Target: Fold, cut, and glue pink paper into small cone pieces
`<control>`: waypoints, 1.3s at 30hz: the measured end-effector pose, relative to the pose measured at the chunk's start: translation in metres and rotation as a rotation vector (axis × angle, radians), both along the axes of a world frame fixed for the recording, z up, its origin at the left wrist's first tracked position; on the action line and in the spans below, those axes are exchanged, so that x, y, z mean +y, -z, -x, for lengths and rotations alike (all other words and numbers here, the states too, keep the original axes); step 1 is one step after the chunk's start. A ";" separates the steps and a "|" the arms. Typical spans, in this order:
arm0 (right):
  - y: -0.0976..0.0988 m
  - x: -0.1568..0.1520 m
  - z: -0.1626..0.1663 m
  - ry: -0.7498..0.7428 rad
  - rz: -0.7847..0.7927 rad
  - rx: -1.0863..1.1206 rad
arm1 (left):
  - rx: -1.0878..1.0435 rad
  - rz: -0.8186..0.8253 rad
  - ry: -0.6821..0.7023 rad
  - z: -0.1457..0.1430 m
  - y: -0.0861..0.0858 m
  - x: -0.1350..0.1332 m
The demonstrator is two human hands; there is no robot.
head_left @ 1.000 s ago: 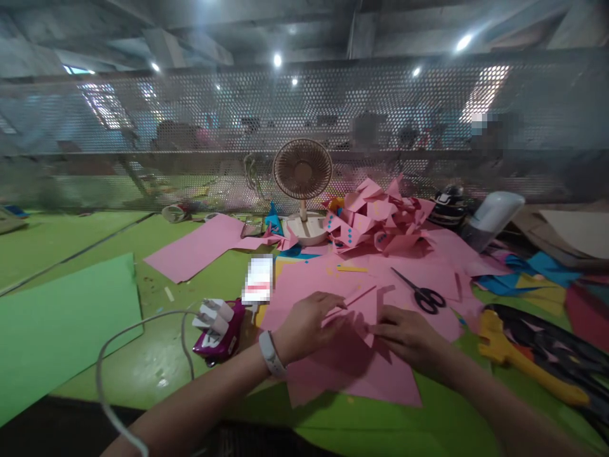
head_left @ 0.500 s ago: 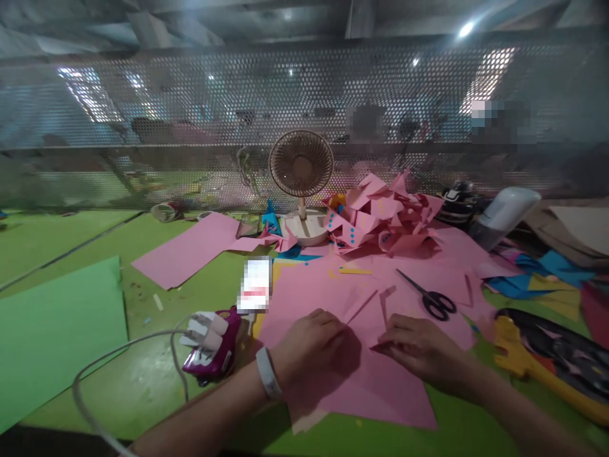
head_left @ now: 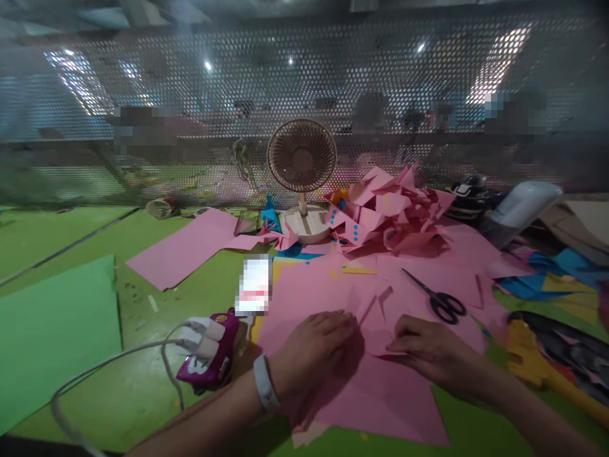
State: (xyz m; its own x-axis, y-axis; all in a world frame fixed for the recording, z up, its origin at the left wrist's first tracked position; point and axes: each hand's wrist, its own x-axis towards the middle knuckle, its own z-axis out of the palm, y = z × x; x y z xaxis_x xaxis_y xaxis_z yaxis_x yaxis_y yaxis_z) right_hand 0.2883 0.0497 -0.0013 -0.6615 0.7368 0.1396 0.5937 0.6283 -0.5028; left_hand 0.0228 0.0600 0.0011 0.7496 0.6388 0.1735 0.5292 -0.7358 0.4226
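Observation:
A folded piece of pink paper (head_left: 375, 339) lies between my hands, on top of larger pink sheets (head_left: 399, 400). My left hand (head_left: 321, 346) holds its left side down, fingers close together and bent over the paper; the thumb is hidden. On the right, my right hand (head_left: 423, 349) pinches the paper's edge between thumb and curled fingers. Narrow folded pink flaps (head_left: 375, 304) stand up slightly just beyond the fingertips. Black scissors (head_left: 440, 301) rest on the pink paper beyond my right hand.
A small fan (head_left: 302, 155) stands behind, beside a heap of folded pink paper (head_left: 385, 212). Left are a lit phone (head_left: 254, 285), a purple power strip (head_left: 216, 362) with cables, and a green sheet (head_left: 57, 336). A yellow-handled tool (head_left: 528, 355) lies right. Perforated metal screen (head_left: 190, 95) behind.
My right hand has shifted slightly right with the paper's edge. My left hand has moved a little right and lies flatter over the paper. The camera view has tilted down slightly.

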 end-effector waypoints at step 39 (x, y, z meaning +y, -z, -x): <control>-0.005 0.006 0.001 0.077 0.276 0.414 | 0.049 -0.119 0.176 -0.002 -0.014 -0.007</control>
